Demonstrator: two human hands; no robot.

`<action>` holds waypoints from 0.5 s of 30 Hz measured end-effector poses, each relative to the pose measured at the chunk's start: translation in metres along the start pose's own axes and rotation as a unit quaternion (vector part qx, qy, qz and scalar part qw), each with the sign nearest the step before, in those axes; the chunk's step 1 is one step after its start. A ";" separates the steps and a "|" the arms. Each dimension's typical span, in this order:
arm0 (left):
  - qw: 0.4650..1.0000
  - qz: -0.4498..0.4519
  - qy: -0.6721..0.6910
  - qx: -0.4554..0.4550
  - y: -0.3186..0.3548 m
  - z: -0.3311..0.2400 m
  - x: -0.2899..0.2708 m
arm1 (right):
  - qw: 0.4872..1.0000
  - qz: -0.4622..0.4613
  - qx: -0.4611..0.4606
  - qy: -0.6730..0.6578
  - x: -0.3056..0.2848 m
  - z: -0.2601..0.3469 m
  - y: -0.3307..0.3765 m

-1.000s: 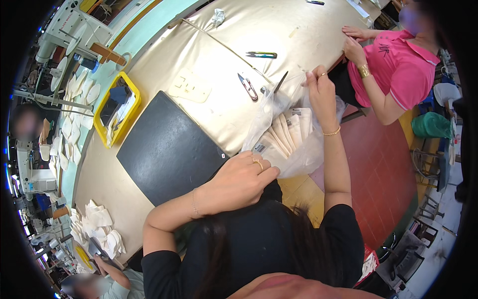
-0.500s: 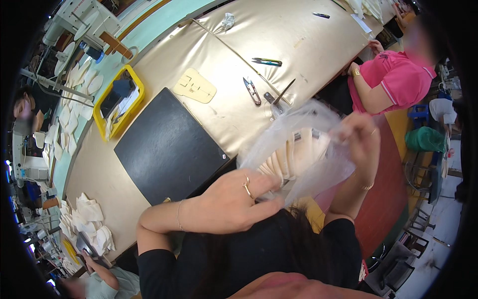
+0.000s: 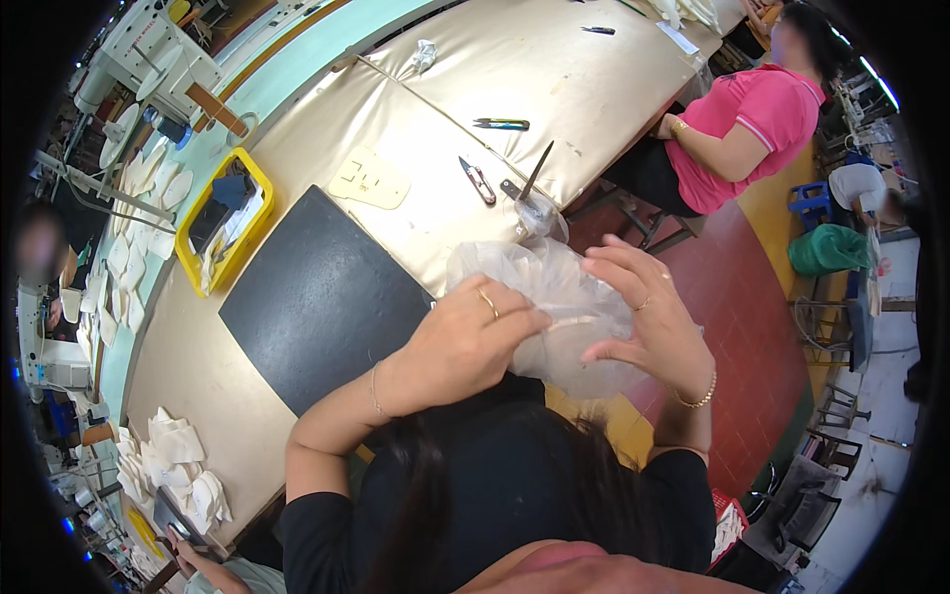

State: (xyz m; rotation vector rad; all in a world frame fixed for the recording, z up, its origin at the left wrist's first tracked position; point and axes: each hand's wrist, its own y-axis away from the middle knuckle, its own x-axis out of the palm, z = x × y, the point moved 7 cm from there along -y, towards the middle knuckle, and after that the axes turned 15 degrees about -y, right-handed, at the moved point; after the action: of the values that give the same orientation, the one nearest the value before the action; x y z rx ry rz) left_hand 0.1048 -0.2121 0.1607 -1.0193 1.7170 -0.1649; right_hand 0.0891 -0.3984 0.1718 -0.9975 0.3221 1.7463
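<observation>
A clear plastic bag (image 3: 584, 368) hangs in front of me at the table's near edge, with pale cream pieces dimly showing through its film. My left hand (image 3: 473, 335) grips the bag's gathered side, its thumb and fingertips pressed together. On the other side, my right hand (image 3: 653, 322) has its fingers spread and curved around the bag; whether its fingertips touch the film I cannot tell. Just left of the bag lies a black flat board (image 3: 322, 297). Beyond the bag are thread snips (image 3: 477, 181), a dark pointed blade (image 3: 535, 171) and crumpled plastic (image 3: 540, 216).
A yellow-rimmed tray (image 3: 185, 249) stands left of the board. A cream pattern template (image 3: 369, 180) and a cutter (image 3: 502, 125) lie farther back. Cream cut pieces (image 3: 176, 443) are heaped at left. A co-worker in a pink shirt (image 3: 742, 119) is at the far right.
The bag's mouth, spread wide before with a stack of cream pieces showing, is now bunched together. My right hand has moved down and left, its fingers opening from the bag's rim.
</observation>
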 end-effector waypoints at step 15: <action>0.995 -0.069 -0.017 -0.074 0.000 0.038 -0.019 | 0.957 -0.014 0.246 -0.153 -0.069 -0.039 0.125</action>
State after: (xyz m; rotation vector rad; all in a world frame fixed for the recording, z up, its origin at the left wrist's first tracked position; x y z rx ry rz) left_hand 0.1373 -0.1853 0.1584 -1.2436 1.6471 -0.1084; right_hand 0.0041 -0.5201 0.1698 -0.3647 0.5073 1.6491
